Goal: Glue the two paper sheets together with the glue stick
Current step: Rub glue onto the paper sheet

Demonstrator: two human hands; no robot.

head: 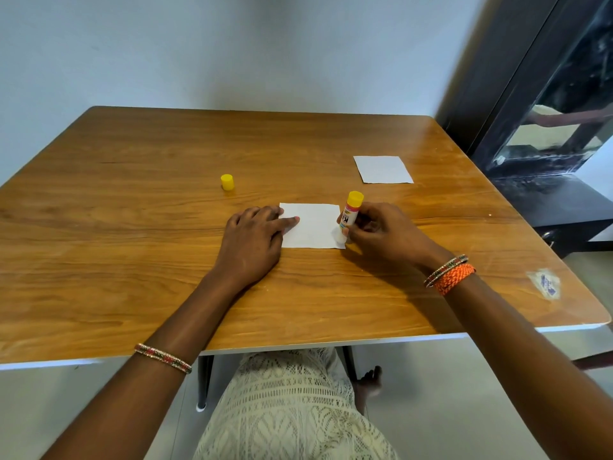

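Just right of the frame's centre the glue stick [350,212], a white-labelled tube with a yellow base, stands nearly upright with its long axis tilted slightly up and to the right, its uncapped tip down on the lower right corner of the near paper sheet [313,225], and the right hand [381,232] is wrapped around its barrel. The left hand [253,235] lies flat with fingers spread, pinning that sheet's left edge to the desk [132,227], so the unglued paper lies leftward from the tip. The second paper sheet [383,169] lies well apart toward the upper right, nearer the right hand, and the yellow cap [227,181] stands toward the upper left of the sheets.
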